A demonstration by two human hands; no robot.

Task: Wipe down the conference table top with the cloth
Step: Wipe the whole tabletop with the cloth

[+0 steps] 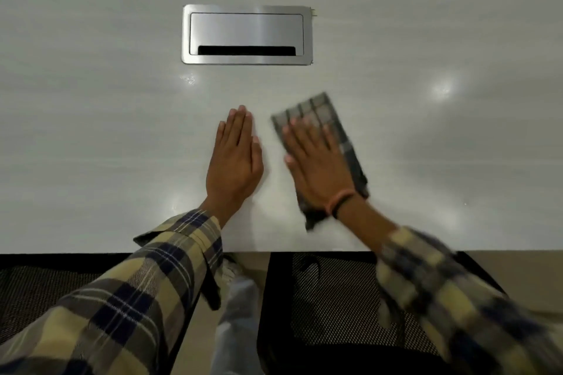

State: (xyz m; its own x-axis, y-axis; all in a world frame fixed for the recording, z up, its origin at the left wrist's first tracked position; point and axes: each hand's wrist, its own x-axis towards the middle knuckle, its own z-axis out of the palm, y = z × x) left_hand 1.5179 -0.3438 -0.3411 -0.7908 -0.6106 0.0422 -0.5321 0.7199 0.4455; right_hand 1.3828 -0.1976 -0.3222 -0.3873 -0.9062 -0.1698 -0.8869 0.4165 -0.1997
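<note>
Cloth: grey checked weave with darker grid lines, folded into a long strip, lying flat on the table top at an angle, far end pointing up-right. Its near end is darker and bunched, poking out beside the wrist. It sits right of centre, near the front edge, well short of the metal cable hatch.

Right hand: flat, fingers straight and slightly spread, palm pressing down on the cloth. Not gripping it. That arm is blurred. Two bands on the wrist, one pink, one black.

Left hand: flat on bare table just beside the cloth, fingers straight and together, holding nothing. Not touching the cloth.

Count: one cloth, two hands, one hatch, two chairs.

Surface: pale grey-white top, glossy, faint streaky grain, several soft light reflections. The hatch is brushed steel, rectangular, set flush, lid closed, dark slot along its near side.

Below the front edge: a black mesh chair on the right, part of another mesh chair on the left, beige floor between. Plaid sleeves, yellow, navy and grey.
</note>
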